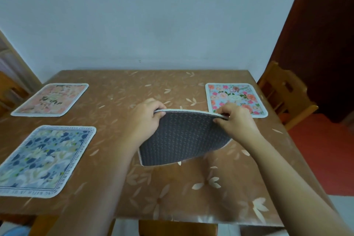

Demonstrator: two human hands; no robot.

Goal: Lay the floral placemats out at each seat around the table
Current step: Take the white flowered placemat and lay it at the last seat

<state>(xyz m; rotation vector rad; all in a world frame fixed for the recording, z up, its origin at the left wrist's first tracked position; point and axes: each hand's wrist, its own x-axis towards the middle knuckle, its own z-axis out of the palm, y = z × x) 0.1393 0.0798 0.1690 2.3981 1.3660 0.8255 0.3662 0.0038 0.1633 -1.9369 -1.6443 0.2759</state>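
My left hand (147, 115) and my right hand (234, 119) pinch the far edge of a placemat (182, 138) above the table's middle. Its dark grey patterned underside faces me and its near edge rests on the table (134, 90). Three floral placemats lie flat: a peach one (51, 99) at the far left, a blue and white one (46, 159) at the near left, and a pink-rose one on light blue (235, 97) at the far right, just behind my right hand.
The brown leaf-patterned tablecloth covers the table, which stands against a pale wall. A wooden chair (285, 92) stands at the right side, with a dark door behind it. Another chair's edge shows at the far left (9, 92).
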